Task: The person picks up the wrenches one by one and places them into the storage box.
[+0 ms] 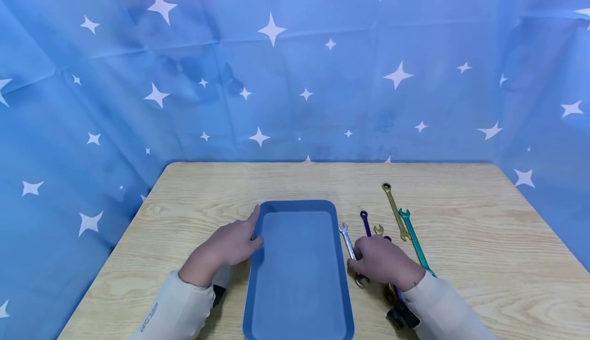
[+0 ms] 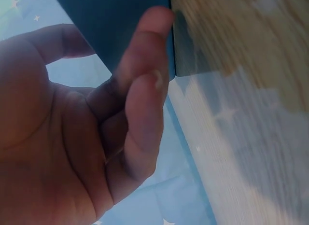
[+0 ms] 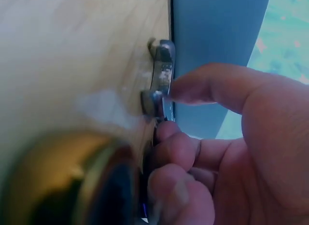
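A shallow blue tray [image 1: 299, 208] lies lengthwise on the table. My left hand [image 1: 232, 242] holds its left rim near the far corner, thumb over the edge and fingers [image 2: 145, 109] along the outer side. Right of the tray, my right hand [image 1: 382, 260] reaches down over several wrenches. Its thumb and curled fingers pinch a silver wrench [image 1: 345, 235], which still lies close to the tabletop; the thumb [image 3: 193, 87] meets it in the right wrist view. A purple wrench [image 1: 364, 218] and a short gold wrench [image 1: 378, 229] are partly hidden by this hand.
Beyond my right hand lie a long gold wrench [image 1: 394, 209] and a teal wrench [image 1: 415, 237]. A blurred gold ring end [image 3: 72, 181] fills the lower left of the right wrist view. The wooden table [image 1: 207, 186] backs onto a blue star-patterned cloth [image 1: 322, 73].
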Tool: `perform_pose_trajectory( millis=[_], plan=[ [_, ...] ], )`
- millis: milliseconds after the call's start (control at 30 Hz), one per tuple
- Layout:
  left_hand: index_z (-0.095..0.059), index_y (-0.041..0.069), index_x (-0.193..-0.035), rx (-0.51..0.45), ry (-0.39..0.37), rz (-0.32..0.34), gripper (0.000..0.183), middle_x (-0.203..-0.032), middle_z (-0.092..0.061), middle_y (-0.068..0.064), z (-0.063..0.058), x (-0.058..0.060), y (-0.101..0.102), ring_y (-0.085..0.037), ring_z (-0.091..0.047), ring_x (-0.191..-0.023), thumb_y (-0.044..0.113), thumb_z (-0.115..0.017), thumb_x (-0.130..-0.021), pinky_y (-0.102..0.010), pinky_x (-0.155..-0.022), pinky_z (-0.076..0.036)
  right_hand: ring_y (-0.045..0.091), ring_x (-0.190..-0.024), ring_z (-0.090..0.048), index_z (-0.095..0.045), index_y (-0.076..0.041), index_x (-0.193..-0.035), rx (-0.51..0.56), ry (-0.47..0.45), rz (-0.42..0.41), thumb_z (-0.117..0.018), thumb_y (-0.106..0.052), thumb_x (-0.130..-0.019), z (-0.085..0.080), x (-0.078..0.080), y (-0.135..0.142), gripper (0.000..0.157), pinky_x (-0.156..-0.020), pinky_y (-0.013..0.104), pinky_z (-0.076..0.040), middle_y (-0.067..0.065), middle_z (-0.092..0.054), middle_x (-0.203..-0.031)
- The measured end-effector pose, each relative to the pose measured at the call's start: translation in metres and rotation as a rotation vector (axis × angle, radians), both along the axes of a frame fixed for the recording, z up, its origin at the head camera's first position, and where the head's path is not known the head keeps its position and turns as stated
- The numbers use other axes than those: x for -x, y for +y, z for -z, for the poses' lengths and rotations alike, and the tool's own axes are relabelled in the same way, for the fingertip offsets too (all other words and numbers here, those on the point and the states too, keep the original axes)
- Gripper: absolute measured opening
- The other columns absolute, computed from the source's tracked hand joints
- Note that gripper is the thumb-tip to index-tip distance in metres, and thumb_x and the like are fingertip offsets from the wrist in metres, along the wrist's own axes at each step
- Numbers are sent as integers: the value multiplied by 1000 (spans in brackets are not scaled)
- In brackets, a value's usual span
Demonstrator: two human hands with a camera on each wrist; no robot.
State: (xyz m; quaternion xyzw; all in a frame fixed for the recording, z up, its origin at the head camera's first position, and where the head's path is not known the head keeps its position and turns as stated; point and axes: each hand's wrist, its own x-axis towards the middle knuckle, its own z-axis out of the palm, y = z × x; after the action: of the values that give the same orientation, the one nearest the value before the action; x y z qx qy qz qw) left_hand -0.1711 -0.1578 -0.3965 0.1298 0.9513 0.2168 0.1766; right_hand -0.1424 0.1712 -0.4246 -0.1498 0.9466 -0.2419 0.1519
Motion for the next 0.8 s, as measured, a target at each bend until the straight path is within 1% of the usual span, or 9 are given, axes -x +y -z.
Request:
perform_pose_trajectory(
  millis=[100,200,367,633,800],
  plan=[
    [-7,8,-161,2,7,4,78,-49,-45,2,1,0,0,-13,-36,-40,28,-52,-101,-27,-41,-30,8,-42,-24,-39,-19,-58,-23,-19,2,-67,-22,-93,-2,-2,0,45,-46,22,-22,-9,-27,-48],
    [-8,7,-161,-3,12,9,78,-49,-48,2,2,0,0,-13,-38,-40,29,-53,-101,-28,-41,-31,10,-43,-28,-44,-16,-61,-65,-13,-2,-66,-21,-94,-3,-3,0,40,-46,24,-23,-7,-31,-51],
    [-7,8,-161,-1,10,7,78,-51,-51,0,2,0,-1,-13,-40,-41,30,-53,-102,-29,-42,-34,10,-44,-33,-49,-15,-62,-95,-7,-1,-63,-19,-93,-3,-2,-2,34,-45,25,-25,-6,-36,-52],
    [-7,8,-161,-8,-1,9,78,-53,-56,0,2,0,-2,-14,-43,-42,30,-53,-102,-29,-43,-35,10,-44,-31,-48,-15,-60,-56,-11,-31,-63,-14,-84,-1,0,-1,28,-44,24,-23,-6,-35,-51],
    [-5,8,-162,-7,-13,11,78,-54,-57,-1,2,1,-1,-14,-43,-43,30,-52,-103,-30,-44,-35,8,-44,-26,-42,-18,-56,-29,-12,-51,-63,-13,-82,0,2,1,34,-44,22,-21,-8,-30,-50]
  ],
)
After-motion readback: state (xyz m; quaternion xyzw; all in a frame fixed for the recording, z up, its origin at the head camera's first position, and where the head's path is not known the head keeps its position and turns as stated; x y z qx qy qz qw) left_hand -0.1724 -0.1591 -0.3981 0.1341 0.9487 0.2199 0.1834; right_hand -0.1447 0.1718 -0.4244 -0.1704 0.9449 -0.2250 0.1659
